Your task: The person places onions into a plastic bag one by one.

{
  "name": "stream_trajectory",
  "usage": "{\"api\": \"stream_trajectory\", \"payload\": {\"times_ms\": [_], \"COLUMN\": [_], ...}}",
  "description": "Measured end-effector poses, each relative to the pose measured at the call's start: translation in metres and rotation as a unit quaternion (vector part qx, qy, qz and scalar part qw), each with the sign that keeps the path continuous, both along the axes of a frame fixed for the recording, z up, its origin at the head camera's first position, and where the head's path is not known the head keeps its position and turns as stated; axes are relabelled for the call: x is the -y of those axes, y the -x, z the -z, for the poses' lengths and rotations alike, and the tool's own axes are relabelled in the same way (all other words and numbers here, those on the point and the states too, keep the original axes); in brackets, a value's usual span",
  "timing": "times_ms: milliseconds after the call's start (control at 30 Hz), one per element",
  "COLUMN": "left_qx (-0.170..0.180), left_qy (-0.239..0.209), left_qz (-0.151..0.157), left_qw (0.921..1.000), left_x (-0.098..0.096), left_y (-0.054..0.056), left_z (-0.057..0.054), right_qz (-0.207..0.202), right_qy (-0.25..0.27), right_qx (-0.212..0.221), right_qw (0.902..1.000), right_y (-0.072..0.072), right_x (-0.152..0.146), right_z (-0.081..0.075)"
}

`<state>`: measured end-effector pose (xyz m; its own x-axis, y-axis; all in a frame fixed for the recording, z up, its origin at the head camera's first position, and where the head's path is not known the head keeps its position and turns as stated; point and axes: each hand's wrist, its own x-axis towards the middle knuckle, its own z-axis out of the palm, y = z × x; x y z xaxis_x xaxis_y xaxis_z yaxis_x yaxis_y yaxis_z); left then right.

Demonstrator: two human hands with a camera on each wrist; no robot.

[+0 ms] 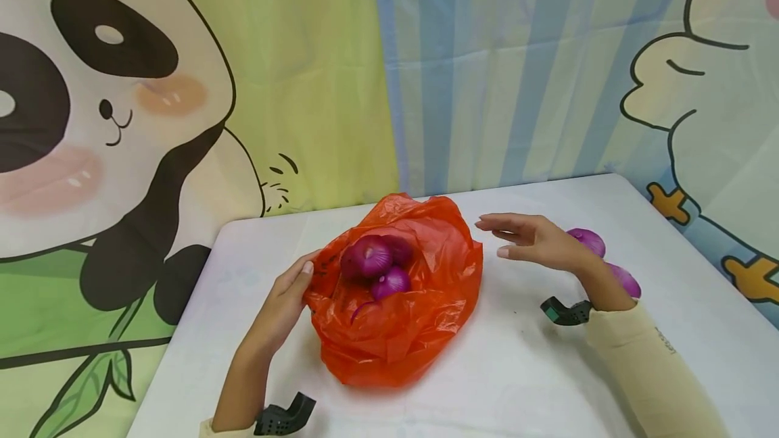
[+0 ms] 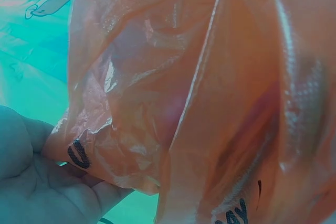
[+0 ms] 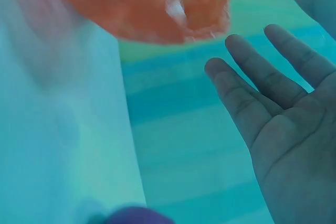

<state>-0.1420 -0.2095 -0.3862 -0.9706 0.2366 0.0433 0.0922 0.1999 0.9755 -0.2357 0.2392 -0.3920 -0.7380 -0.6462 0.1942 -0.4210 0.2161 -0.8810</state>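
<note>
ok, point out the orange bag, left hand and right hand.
Orange bag [image 1: 395, 350]: head view, outer front wall.
Left hand [image 2: 44, 190]: left wrist view, palm.
Right hand [image 3: 302, 135]: right wrist view, palm.

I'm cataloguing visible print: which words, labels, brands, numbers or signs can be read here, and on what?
"U": orange bag, left wrist view.
"AY": same bag, same view, at the bottom edge; a dark stroke above is unclear.
Unreadable: small dark lettering on the right sleeve, too small.
</note>
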Motion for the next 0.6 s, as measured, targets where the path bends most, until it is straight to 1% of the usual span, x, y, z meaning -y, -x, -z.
{"api": "stream_trajectory", "payload": {"times_ms": [100, 167, 267, 367, 500, 600], "left_qx": [-0.004, -0.005, -0.004, -0.005, -0.011, -0.014], "left_qy": [-0.002, -0.003, -0.003, -0.002, 0.0, 0.0], "left_qz": [0.002, 0.001, 0.001, 0.002, 0.001, 0.001], "left_qw": [1.0, 1.0, 1.0, 1.0, 0.9999, 0.9999], "left_x": [0.0, 0.0, 0.0, 0.0, 0.002, 0.002], "left_y": [0.0, 0.0, 0.0, -0.001, -0.001, -0.002], "left_z": [0.0, -0.001, -0.002, -0.002, -0.003, -0.004], "right_qz": [0.014, 0.022, 0.043, 0.068, 0.103, 0.144], "right_qy": [0.01, 0.001, -0.028, -0.046, -0.05, -0.07], "right_qx": [0.003, 0.006, 0.006, -0.01, -0.043, -0.07], "right_qw": [0.9998, 0.9997, 0.9987, 0.9966, 0.9925, 0.9847], "right_y": [-0.006, -0.011, -0.02, -0.031, -0.04, -0.046], "right_x": [-0.012, -0.02, -0.033, -0.049, -0.072, -0.088], "right_z": [-0.003, -0.004, -0.004, -0.005, -0.007, -0.006]}}
